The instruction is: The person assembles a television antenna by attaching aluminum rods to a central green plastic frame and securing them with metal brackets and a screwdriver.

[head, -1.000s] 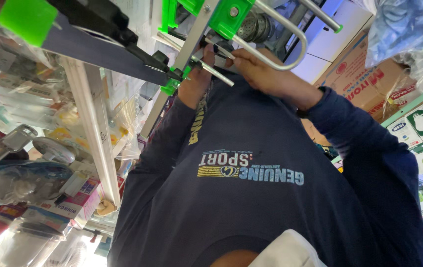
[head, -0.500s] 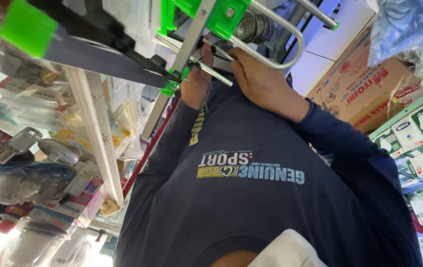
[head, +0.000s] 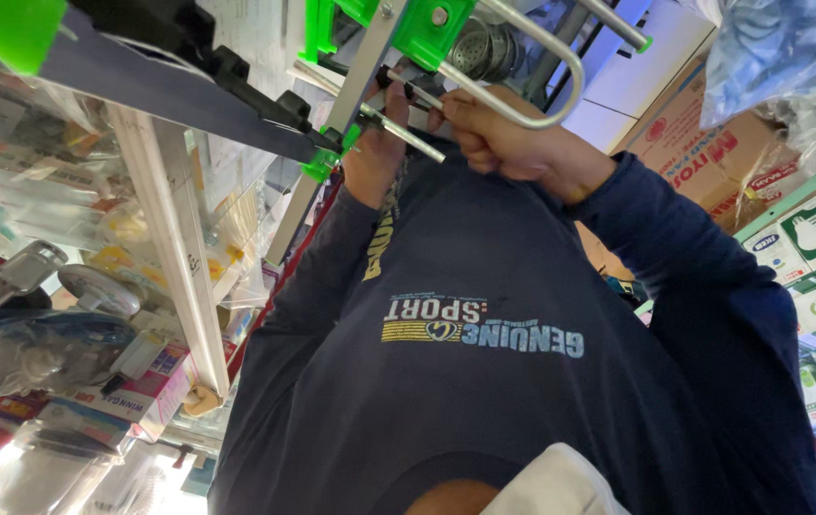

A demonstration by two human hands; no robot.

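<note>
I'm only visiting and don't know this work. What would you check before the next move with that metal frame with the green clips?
1. Right hand closed around the thin metal rod: ok.
2. Left hand on the rod beside the green clip: touching, but whether the grip is firm, cannot tell.
3. Rod seated in the green clip: cannot tell, the joint is partly hidden.
4. Curved metal loop clear of the right hand's knuckles: cannot tell, it passes right over them.
5. Room to swing the frame: not ok, with shelves of packed goods and cardboard boxes close on both sides.
</note>
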